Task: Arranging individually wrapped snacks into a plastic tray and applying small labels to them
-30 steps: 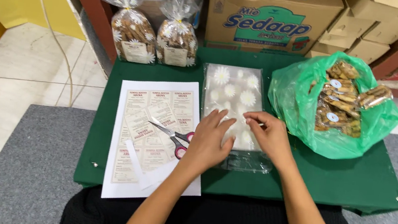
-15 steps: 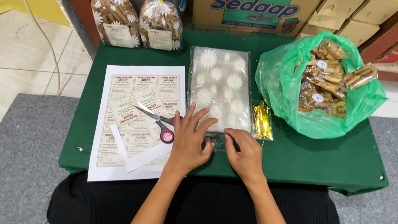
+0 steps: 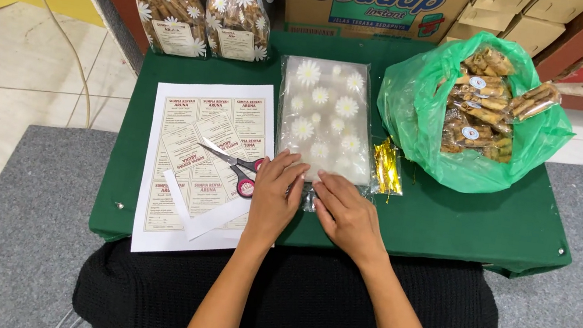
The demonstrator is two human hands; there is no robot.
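A stack of clear plastic bags printed with white daisies (image 3: 324, 112) lies flat on the middle of the green table (image 3: 492, 218). Both hands rest on its near end. My left hand (image 3: 274, 193) lies palm down with its fingers on the stack's near left corner. My right hand (image 3: 346, 211) presses on the stack's near edge, fingers pointing left toward the other hand. Whether either hand pinches a bag is unclear. Red-handled scissors (image 3: 236, 164) lie just left of my left hand on a white sheet of printed labels (image 3: 195, 130).
A green plastic bag (image 3: 472, 112) of wrapped snack rolls sits at the right. Gold twist ties (image 3: 386, 166) lie beside the stack. Two filled, tied snack bags (image 3: 202, 12) stand at the back left. Cardboard boxes line the back. Grey carpet surrounds the table.
Both hands have slid from the middle of the daisy bag stack toward its near end. The camera has tilted down and closer. The gold twist ties have come into sight.
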